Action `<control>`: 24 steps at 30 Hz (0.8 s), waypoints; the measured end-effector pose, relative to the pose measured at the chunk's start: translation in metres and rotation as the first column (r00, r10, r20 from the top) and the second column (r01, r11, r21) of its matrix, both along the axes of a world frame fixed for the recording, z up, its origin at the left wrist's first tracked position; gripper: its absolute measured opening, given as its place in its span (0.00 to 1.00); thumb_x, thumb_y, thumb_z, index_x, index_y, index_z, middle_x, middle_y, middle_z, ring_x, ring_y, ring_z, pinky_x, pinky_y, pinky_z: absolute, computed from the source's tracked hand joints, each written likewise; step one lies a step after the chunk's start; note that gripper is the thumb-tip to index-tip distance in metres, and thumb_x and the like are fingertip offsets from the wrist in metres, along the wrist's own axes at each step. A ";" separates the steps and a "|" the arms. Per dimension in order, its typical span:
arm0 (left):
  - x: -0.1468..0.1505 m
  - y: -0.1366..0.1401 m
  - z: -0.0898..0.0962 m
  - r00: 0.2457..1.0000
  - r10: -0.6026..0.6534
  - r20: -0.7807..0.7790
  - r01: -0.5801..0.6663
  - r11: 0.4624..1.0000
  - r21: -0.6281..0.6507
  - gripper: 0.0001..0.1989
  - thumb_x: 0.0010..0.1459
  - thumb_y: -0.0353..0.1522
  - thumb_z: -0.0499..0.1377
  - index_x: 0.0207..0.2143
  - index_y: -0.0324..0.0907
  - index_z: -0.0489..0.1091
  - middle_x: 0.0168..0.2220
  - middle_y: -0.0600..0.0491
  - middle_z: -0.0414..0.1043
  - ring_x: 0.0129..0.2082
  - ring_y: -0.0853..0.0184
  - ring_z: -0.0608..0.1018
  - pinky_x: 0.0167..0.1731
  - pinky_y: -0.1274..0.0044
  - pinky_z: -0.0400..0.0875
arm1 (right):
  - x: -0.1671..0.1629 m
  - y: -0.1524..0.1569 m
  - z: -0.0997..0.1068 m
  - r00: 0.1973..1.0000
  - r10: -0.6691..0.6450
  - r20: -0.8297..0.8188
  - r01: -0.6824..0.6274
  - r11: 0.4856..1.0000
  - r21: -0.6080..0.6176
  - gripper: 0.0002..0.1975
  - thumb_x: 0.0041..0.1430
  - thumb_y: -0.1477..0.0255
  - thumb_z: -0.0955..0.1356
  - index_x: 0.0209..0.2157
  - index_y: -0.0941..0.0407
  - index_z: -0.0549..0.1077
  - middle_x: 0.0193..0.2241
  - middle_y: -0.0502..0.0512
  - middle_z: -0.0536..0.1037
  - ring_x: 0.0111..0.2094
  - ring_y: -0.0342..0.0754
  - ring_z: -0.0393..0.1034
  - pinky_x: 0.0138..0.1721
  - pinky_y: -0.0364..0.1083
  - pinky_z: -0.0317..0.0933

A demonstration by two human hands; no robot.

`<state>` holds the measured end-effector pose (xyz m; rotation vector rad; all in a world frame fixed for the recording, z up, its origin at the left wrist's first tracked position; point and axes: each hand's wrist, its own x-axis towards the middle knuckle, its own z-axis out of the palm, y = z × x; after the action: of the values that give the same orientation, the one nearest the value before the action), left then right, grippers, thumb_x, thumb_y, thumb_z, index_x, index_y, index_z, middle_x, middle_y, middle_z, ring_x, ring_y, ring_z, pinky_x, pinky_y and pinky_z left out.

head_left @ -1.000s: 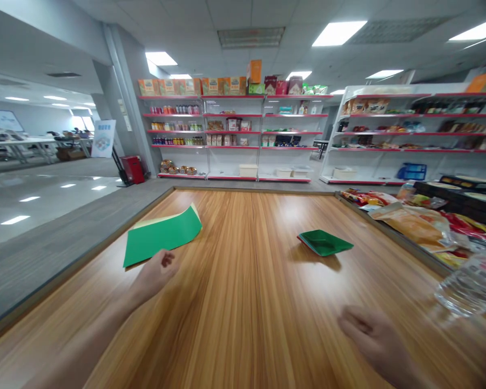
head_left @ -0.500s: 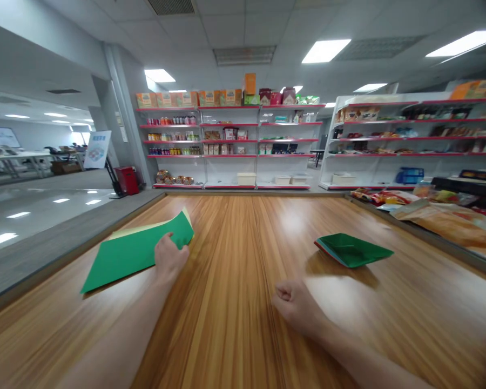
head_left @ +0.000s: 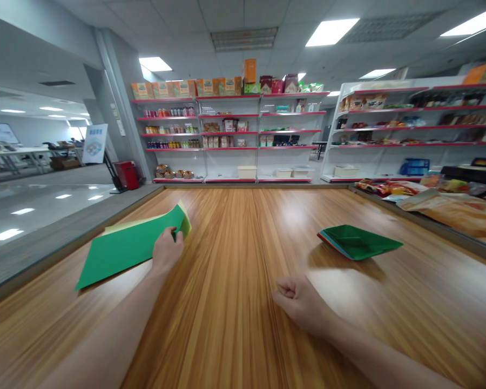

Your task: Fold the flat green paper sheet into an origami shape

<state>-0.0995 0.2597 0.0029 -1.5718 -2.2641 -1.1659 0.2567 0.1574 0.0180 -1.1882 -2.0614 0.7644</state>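
My left hand (head_left: 168, 247) is at the right end of a sheet of green paper (head_left: 123, 249), its fingers closed over the edge near the raised corner. Under the green sheet a pale yellow sheet (head_left: 135, 223) shows along the back edge and at that corner. My right hand (head_left: 298, 300) rests on the table in a loose fist, with nothing visible in it. Beyond it, to the right, lies a dark green, shallow, tray-like piece (head_left: 358, 241) with pointed corners. Red and light blue layers show under its left edge.
The wooden tabletop (head_left: 230, 270) has a raised rim along its far and side edges. Packaged foods (head_left: 449, 210) lie past the right rim. Stocked shelves (head_left: 229, 132) stand behind the table, and a red box (head_left: 126, 175) is on the floor at left.
My left fingers have curled further in on the right end of the green paper. My right fist stays about where it was. The whole view has shifted slightly.
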 end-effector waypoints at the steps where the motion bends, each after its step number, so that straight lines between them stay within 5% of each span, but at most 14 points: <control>1: 0.000 0.000 0.000 1.000 0.005 -0.001 -0.005 1.000 0.007 0.15 0.60 0.35 0.50 0.42 0.37 0.70 0.38 0.40 0.76 0.40 0.53 0.77 0.39 0.69 0.68 | 0.000 0.000 0.001 1.000 0.004 -0.002 -0.004 1.000 -0.006 0.17 0.48 0.77 0.60 0.17 0.55 0.44 0.16 0.43 0.44 0.19 0.38 0.39 0.20 0.43 0.34; 6: -0.002 -0.008 0.008 0.995 0.103 0.019 -0.104 0.984 0.144 0.16 0.62 0.33 0.45 0.29 0.39 0.70 0.26 0.40 0.73 0.32 0.50 0.77 0.34 0.64 0.67 | 0.000 -0.001 0.002 1.000 0.017 -0.007 -0.017 1.000 -0.025 0.17 0.49 0.77 0.61 0.17 0.55 0.44 0.16 0.43 0.44 0.19 0.38 0.39 0.20 0.43 0.34; 10: 0.006 -0.020 0.023 0.985 0.170 0.022 -0.165 0.903 0.397 0.18 0.64 0.31 0.40 0.40 0.33 0.67 0.39 0.32 0.72 0.46 0.47 0.73 0.44 0.58 0.64 | 0.000 0.001 -0.002 1.000 -0.002 -0.029 0.001 0.999 -0.042 0.19 0.50 0.75 0.63 0.17 0.55 0.44 0.16 0.43 0.44 0.18 0.38 0.40 0.20 0.43 0.34; 14: 0.040 -0.039 0.031 0.987 -0.016 -0.162 0.102 0.835 0.541 0.12 0.64 0.29 0.46 0.39 0.40 0.68 0.44 0.43 0.74 0.54 0.59 0.69 0.59 0.60 0.49 | 0.002 0.008 0.000 0.934 -0.109 -0.341 0.058 0.986 -0.158 0.17 0.54 0.69 0.65 0.17 0.56 0.55 0.14 0.44 0.56 0.18 0.39 0.50 0.20 0.41 0.42; 17: 0.076 -0.055 0.028 0.711 -0.510 -0.484 0.702 0.563 0.437 0.11 0.63 0.25 0.48 0.42 0.43 0.67 0.44 0.48 0.75 0.54 0.61 0.69 0.60 0.55 0.46 | 0.008 0.017 0.012 0.672 -0.269 -0.690 -0.080 0.900 -0.428 0.12 0.58 0.62 0.63 0.30 0.56 0.68 0.25 0.54 0.74 0.23 0.45 0.65 0.21 0.41 0.53; 19: 0.095 -0.064 0.026 0.429 -0.766 -0.479 0.903 0.358 0.236 0.11 0.63 0.25 0.47 0.44 0.42 0.66 0.45 0.46 0.74 0.50 0.63 0.73 0.54 0.63 0.62 | 0.016 0.025 0.019 0.477 -0.360 -0.802 -0.244 0.823 -0.514 0.14 0.59 0.60 0.62 0.38 0.55 0.69 0.35 0.59 0.77 0.32 0.50 0.71 0.27 0.46 0.64; 20: 0.101 -0.068 0.026 0.344 -0.837 -0.425 0.939 0.305 0.160 0.11 0.63 0.25 0.47 0.44 0.41 0.66 0.44 0.45 0.74 0.48 0.64 0.74 0.50 0.68 0.68 | 0.020 0.030 0.022 0.404 -0.393 -0.826 -0.299 0.797 -0.525 0.15 0.59 0.59 0.61 0.39 0.55 0.70 0.38 0.59 0.78 0.35 0.52 0.72 0.32 0.49 0.67; 22: 0.106 -0.072 0.025 0.304 -0.878 -0.369 0.952 0.288 0.100 0.12 0.63 0.25 0.46 0.43 0.41 0.67 0.41 0.46 0.75 0.42 0.66 0.76 0.42 0.74 0.72 | 0.028 0.037 0.023 0.357 -0.454 -0.816 -0.375 0.731 -0.570 0.15 0.60 0.61 0.61 0.40 0.56 0.71 0.39 0.60 0.78 0.38 0.53 0.73 0.40 0.53 0.67; 24: 0.101 -0.073 0.026 0.367 -0.867 -0.338 0.929 0.357 0.093 0.12 0.63 0.28 0.47 0.42 0.41 0.68 0.38 0.48 0.75 0.39 0.66 0.77 0.39 0.75 0.73 | 0.032 0.041 0.021 0.394 -0.498 -0.773 -0.343 0.700 -0.626 0.10 0.59 0.69 0.63 0.39 0.57 0.72 0.37 0.59 0.79 0.37 0.52 0.73 0.43 0.52 0.68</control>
<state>0.0012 0.1870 0.0285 -2.7480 -0.8329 -1.2502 0.2892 0.1988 0.0389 -0.8142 -0.6572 1.8009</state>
